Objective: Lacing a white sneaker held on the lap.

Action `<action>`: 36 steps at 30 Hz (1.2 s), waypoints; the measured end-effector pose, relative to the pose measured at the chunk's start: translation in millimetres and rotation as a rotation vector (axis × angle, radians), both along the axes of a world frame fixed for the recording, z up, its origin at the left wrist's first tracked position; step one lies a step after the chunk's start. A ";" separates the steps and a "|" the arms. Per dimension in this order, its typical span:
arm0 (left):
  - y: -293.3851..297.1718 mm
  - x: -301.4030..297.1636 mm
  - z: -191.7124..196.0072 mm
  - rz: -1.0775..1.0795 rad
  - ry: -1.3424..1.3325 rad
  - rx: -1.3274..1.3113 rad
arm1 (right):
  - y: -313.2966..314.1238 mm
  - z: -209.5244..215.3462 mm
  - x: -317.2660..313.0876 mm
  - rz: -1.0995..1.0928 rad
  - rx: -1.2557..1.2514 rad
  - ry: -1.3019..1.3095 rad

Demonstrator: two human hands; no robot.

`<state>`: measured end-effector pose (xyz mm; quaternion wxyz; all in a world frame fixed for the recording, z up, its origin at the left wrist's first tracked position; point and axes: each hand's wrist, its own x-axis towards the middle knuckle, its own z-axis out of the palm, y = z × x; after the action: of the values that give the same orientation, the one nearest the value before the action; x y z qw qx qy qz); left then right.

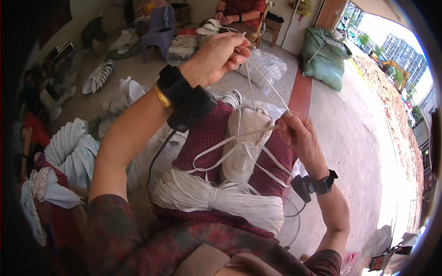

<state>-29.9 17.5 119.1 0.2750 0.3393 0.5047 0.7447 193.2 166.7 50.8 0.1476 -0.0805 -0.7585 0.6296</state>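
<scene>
Bundled white laces (221,198) lie below; both hands' (216,57) (297,133) grips pinch lace (262,83) above shoe (244,142).

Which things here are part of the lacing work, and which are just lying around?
In use:
left hand
right hand
white lace
white shoe
lace bundle

Lying about:
green sack
purple stool
stacked soles

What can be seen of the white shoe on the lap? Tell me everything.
The white shoe lies on a dark red checked cloth over the person's lap, opening up. It looks like smooth synthetic leather. Flat white lace runs up from it to both hands, left hand raised, right hand beside it. A bundle of white laces lies beside it.
</scene>
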 end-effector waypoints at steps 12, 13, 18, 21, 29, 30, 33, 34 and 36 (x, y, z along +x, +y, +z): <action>-149.7 -160.3 -115.9 0.813 0.073 -0.271 | 187.3 -84.7 129.7 -0.646 0.001 -0.161; -133.3 -123.0 -113.7 0.823 0.244 -0.335 | 172.4 -79.9 120.6 -0.610 0.221 -0.418; -83.5 14.4 -111.8 0.110 0.755 -0.511 | 87.1 -64.0 52.0 -0.443 0.733 -0.047; -65.2 57.3 -107.8 -0.008 0.857 -0.428 | 29.7 -44.7 22.4 -0.126 0.974 0.126; -49.6 63.4 -124.3 0.132 1.224 -0.469 | 22.2 -25.0 20.3 -0.163 0.544 0.103; -48.6 67.0 -121.4 0.126 1.216 -0.478 | 41.2 -27.1 23.0 -0.234 0.553 0.069; -44.9 64.5 -124.2 0.081 1.174 -0.419 | 60.4 -42.9 24.8 -0.254 0.684 0.119; -43.2 61.7 -123.5 0.085 1.177 -0.417 | 60.9 -46.6 23.6 -0.192 0.801 0.197; -48.4 56.1 -124.9 0.048 1.210 -0.367 | 40.0 -49.8 26.0 -0.144 0.878 0.138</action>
<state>26.1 -30.8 -5.9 -0.0220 0.6360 0.6980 0.3283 219.2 206.7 1.0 0.2612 -0.0206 -0.9347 0.2403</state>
